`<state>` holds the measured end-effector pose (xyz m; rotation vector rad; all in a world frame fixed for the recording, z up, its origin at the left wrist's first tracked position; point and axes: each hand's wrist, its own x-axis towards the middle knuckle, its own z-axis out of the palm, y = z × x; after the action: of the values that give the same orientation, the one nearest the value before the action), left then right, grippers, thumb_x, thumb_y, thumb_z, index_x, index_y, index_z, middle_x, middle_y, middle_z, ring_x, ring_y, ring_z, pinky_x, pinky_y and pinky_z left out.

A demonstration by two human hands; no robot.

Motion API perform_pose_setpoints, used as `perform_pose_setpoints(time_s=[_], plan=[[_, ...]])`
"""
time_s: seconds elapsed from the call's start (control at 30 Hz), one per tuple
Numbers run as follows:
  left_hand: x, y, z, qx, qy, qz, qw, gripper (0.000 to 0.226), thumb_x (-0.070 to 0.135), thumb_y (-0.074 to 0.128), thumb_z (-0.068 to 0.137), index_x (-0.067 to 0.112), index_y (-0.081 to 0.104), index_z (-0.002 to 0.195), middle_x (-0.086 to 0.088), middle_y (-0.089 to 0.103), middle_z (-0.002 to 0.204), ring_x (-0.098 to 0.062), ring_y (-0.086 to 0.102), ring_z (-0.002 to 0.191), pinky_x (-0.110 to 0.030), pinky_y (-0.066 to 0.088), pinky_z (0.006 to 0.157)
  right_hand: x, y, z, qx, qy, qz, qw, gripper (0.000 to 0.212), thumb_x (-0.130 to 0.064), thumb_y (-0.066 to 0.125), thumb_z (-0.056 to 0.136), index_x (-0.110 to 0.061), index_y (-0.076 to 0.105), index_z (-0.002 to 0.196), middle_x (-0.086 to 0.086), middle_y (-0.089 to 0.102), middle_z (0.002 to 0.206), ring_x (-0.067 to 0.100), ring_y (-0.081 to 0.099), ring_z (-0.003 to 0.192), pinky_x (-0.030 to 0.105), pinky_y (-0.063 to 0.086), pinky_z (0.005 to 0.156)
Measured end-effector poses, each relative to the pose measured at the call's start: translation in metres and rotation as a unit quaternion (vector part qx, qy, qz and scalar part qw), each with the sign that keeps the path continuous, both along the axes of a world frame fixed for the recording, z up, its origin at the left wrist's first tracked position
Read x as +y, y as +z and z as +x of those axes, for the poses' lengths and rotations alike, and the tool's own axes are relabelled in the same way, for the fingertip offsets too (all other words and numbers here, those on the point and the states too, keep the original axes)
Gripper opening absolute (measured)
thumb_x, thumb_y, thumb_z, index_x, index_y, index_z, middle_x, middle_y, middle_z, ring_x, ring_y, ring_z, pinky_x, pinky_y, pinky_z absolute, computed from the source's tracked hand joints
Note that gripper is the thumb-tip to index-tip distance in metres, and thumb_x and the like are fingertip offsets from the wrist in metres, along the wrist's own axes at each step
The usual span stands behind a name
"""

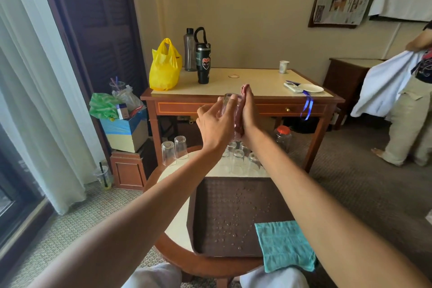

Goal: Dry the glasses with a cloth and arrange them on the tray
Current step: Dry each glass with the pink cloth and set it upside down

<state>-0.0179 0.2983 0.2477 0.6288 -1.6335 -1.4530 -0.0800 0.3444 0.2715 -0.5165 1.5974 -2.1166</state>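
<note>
Above the droplet-dotted tray (195,217), left grip (215,124) holds a glass (228,104), right grip (249,114) clutches a reddish cloth (245,90)

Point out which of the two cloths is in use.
The dark red cloth, held in the right hand against the glass that the left hand holds. The teal cloth lies over the near corner of the tray, no hand on it.
</note>
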Motion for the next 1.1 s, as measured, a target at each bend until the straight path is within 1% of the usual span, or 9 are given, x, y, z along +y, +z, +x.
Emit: perform_pose_setpoints(time_s=[0.13,0.3,0.4,0.5,0.63,0.8,0.87,0.93,1.1], plan=[[-0.003,0.0,-0.005,0.003,-0.012,-0.033,0.999,0.077,0.095,0.06,0.067,0.034,0.078,0.111,-0.002,0.07,0.119,-0.021,0.067,0.114,-0.05,0.057,0.098,0.006,-0.001,-0.004,-0.071,0.031,-0.033,0.996,0.061,-0.063,0.032,0.101,-0.015,0.069,0.091,0.008,0.069,0.083,0.021,0.067,0.075,0.033,0.054,0.07],[-0.004,0.017,-0.004,0.037,0.012,0.009,0.999,0.075,0.093,0.057,0.071,0.029,0.079,0.103,-0.005,0.072,0.112,-0.025,0.068,0.109,-0.05,0.055,0.098,0.001,-0.007,0.004,-0.04,0.03,-0.004,0.999,0.075,-0.075,0.028,0.095,-0.018,0.077,0.087,0.018,0.071,0.103,0.034,0.068,0.101,0.046,0.055,0.092],[-0.011,0.029,-0.001,0.042,0.008,0.05,0.998,0.051,0.076,0.067,0.078,0.03,0.071,0.099,0.004,0.075,0.1,-0.017,0.071,0.102,-0.045,0.055,0.099,0.009,-0.013,0.012,0.048,0.047,0.076,0.995,0.102,-0.078,0.015,0.093,0.009,0.065,0.105,0.039,0.062,0.112,0.05,0.063,0.105,0.059,0.052,0.097],[-0.016,0.028,0.001,0.059,0.001,0.086,0.995,0.042,0.059,0.072,0.088,0.022,0.068,0.108,0.001,0.075,0.105,-0.015,0.072,0.098,-0.045,0.058,0.096,0.012,-0.014,0.022,0.141,0.033,0.068,0.987,0.071,-0.054,0.02,0.106,0.004,0.061,0.107,0.012,0.067,0.078,0.021,0.07,0.069,0.036,0.057,0.064],[-0.01,0.025,0.005,0.06,-0.01,0.116,0.991,0.025,0.048,0.063,0.099,0.025,0.071,0.106,0.002,0.076,0.102,-0.014,0.072,0.097,-0.045,0.059,0.094,-0.007,-0.021,0.016,0.168,-0.028,0.075,0.982,0.057,-0.063,0.042,0.096,-0.012,0.046,0.12,0.002,0.064,0.1,0.017,0.065,0.09,0.038,0.057,0.078],[0.006,0.017,0.006,0.044,-0.053,0.098,0.993,0.028,0.05,0.054,0.103,0.031,0.074,0.097,0.009,0.077,0.093,-0.001,0.073,0.083,-0.029,0.062,0.078,0.007,0.008,0.009,0.162,-0.043,0.017,0.986,0.044,-0.042,0.03,0.109,-0.009,0.057,0.1,-0.001,0.057,0.079,-0.001,0.059,0.058,0.019,0.049,0.056],[0.012,0.016,0.007,0.048,-0.063,0.07,0.994,0.044,0.068,0.065,0.089,0.031,0.076,0.111,0.002,0.074,0.112,-0.003,0.073,0.095,-0.028,0.063,0.077,0.006,0.012,-0.003,0.117,-0.042,0.014,0.992,0.055,-0.049,0.025,0.108,-0.014,0.067,0.106,-0.002,0.064,0.086,0.002,0.066,0.074,0.017,0.055,0.065],[0.01,0.011,0.003,0.04,-0.042,0.062,0.996,0.07,0.084,0.075,0.067,0.037,0.074,0.118,-0.005,0.068,0.124,-0.015,0.072,0.107,-0.04,0.064,0.084,0.007,0.01,-0.005,0.09,-0.058,0.039,0.993,0.065,-0.069,0.026,0.099,-0.026,0.074,0.094,0.002,0.074,0.088,0.019,0.072,0.087,0.036,0.06,0.083],[0.004,0.007,-0.001,0.045,-0.016,0.064,0.997,0.071,0.088,0.073,0.063,0.035,0.079,0.112,-0.006,0.07,0.12,-0.015,0.071,0.11,-0.041,0.06,0.094,0.003,-0.005,0.004,0.024,0.003,0.01,1.0,0.068,-0.064,0.019,0.103,-0.022,0.071,0.095,0.008,0.071,0.091,0.023,0.069,0.089,0.045,0.053,0.093]])
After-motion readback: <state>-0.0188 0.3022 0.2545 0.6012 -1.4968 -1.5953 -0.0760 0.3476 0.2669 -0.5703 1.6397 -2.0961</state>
